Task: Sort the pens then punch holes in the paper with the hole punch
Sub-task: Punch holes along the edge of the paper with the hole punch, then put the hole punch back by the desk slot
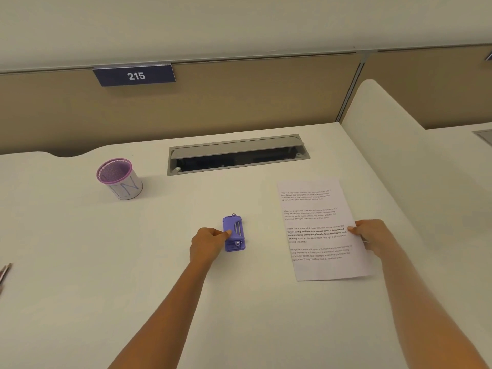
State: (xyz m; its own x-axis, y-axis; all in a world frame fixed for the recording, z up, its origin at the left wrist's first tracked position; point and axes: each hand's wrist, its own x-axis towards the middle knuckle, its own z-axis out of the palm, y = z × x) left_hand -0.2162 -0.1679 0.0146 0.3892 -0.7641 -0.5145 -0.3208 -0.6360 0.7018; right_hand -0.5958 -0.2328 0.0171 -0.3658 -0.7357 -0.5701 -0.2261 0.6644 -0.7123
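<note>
Landmark: small purple plastic hole punch (234, 233), lying flat on the cream desk top (106, 262), near mid-desk.

Left hand (206, 245): reaches in from the near side, touching the punch's left edge. Thumb lies on the top face, the other fingers curl against the side and are hidden. Grip closed on the punch; punch rests on the desk, not lifted.

Right hand (371, 237): well right of the punch, at the right edge of the white printed paper sheet (320, 230). Thumb on top of the sheet, fingers tucked at or under the edge. Pinching the sheet. Whether that edge is raised off the desk: cannot tell.

Paper: lies to the right of the punch, apart from it, long side running away from the viewer, slightly rotated. Several blocks of black text, one bold.

Purple-rimmed mesh cup with a white paper wrap (119, 179): beyond and left of the punch, well apart, upright. Nothing visible inside.

Pens (5, 272): far left of the punch at the frame edge, only tips visible, count unclear.

Grey cable hatch (237, 154): beyond the punch, lid propped open. Dark number plate "215" (134, 75) on the tan partition beyond that.
</note>
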